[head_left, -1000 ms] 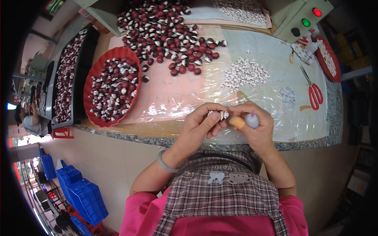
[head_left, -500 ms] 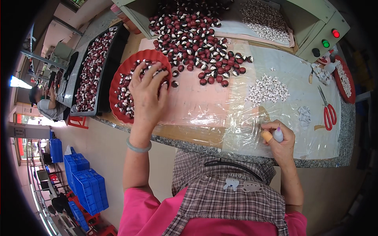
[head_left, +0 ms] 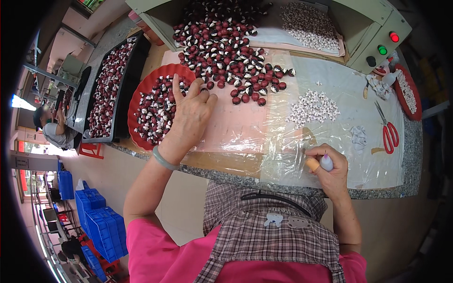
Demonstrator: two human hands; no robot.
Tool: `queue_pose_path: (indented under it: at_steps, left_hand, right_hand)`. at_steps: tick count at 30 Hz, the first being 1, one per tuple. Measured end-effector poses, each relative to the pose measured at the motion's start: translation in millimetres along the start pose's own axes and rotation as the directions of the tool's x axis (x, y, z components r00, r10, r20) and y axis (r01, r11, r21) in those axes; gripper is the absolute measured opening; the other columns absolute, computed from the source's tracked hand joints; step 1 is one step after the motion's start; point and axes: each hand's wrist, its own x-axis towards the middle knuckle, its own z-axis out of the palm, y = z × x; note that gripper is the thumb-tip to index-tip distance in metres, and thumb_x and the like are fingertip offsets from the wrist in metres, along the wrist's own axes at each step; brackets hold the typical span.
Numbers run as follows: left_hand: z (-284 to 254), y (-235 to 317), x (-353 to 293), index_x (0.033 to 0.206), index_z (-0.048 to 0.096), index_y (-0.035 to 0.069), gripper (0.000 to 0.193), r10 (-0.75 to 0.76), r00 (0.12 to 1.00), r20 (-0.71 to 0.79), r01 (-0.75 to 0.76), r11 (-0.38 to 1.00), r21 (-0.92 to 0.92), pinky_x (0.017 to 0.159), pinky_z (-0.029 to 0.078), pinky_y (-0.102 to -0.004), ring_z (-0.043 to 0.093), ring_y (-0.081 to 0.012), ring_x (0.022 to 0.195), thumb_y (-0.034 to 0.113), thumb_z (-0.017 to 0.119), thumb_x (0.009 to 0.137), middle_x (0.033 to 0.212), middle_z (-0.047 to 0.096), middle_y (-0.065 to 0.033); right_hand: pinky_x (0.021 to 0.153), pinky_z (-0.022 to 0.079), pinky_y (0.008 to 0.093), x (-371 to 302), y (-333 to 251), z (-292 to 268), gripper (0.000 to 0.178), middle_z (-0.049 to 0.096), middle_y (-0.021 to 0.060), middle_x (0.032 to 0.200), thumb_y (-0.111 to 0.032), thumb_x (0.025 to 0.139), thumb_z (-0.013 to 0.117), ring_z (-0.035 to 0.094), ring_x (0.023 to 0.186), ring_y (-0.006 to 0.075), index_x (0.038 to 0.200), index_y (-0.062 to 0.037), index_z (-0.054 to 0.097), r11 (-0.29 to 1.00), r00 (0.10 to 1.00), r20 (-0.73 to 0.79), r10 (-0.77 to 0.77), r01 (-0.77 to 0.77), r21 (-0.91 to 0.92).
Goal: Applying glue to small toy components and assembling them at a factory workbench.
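Observation:
My left hand (head_left: 192, 115) is over the right rim of a red scalloped bowl (head_left: 135, 129) filled with maroon, black and white balls. Its fingers are bent and spread apart, the index pointing away from me. Fingertips are close to a loose ball (head_left: 210, 85) beside the bowl; I cannot make out whether they touch it. My right hand (head_left: 336, 172) is closed around a small translucent squeeze bottle (head_left: 326, 162) with a purple tip, above the clear plastic sheet. An orange cover (head_left: 312, 164) sits on one of its digits. Small white pieces (head_left: 314, 107) lie spread just beyond that hand.
Many two-tone balls (head_left: 226, 52) spill from under a grey-green machine housing (head_left: 368, 42). Left stands a black crate (head_left: 115, 113) of balls. Red-handled scissors (head_left: 390, 134), a crumpled white cloth (head_left: 358, 137) and a red dish (head_left: 409, 96) lie right. Blue crates (head_left: 106, 231) stand on the floor.
My left hand has moved from over the balls inside the red bowl rightward to its rim, with the forearm now slanting. My right hand keeps its grip on the squeeze bottle.

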Motion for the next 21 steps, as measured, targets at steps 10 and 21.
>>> queue_pose_path:
  at_steps: [10,21]
  left_hand:
    - [-13,86,-6,0.112,0.063,-0.003,0.025,-0.106,0.899,0.425,0.319,-0.507,-0.801,0.075,0.048,-0.0199,0.057,-0.0085,0.085,-0.002,0.063,0.086,0.107,0.054,-0.0021]
    - [1,129,-19,0.114,0.060,-0.003,0.027,0.080,0.857,0.510,0.334,-0.839,-0.429,0.073,0.051,-0.0228,0.059,-0.0134,0.083,0.006,0.062,0.089,0.102,0.064,-0.0112]
  right_hand:
    - [0.091,0.038,0.0284,7,0,-11,0.029,0.047,0.0063,0.109,-0.003,0.086,0.057,0.047,0.102,0.0129,0.110,-0.0053,0.042,0.960,0.989,0.143,0.031,-0.070,0.270]
    - [0.073,0.051,0.0242,1,-4,-7,0.041,0.064,0.0069,0.094,-0.007,0.076,0.078,0.061,0.086,0.0119,0.110,-0.0002,0.055,0.943,0.990,-0.136,0.029,0.018,0.332]
